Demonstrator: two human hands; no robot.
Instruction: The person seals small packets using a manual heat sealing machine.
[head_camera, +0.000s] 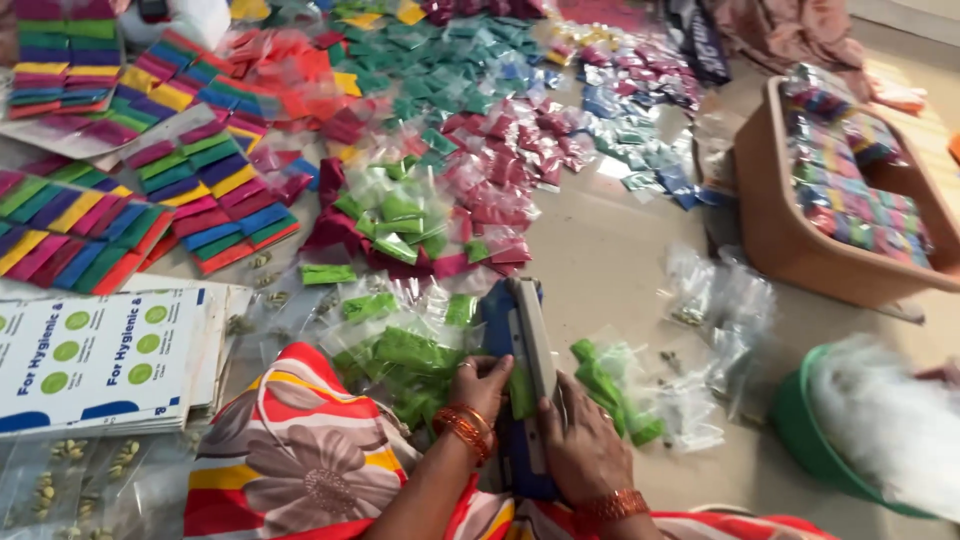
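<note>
A green packet (520, 392) was held by the left hand (483, 385), its fingers closed on it, so that its mouth lay in the sealer (527, 345) on the floor (610, 260). The right hand (583, 447) was pressed flat, fingers open, on the sealer's bar. More green packets (400, 355) were heaped beside it for reach. A tub (775, 225) of finished packs was set toward the right.

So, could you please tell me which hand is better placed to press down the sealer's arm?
Probably the right hand: it already rests on the grey arm of the blue sealer, while the left hand is busy holding a green packet at the sealer's side.
</note>
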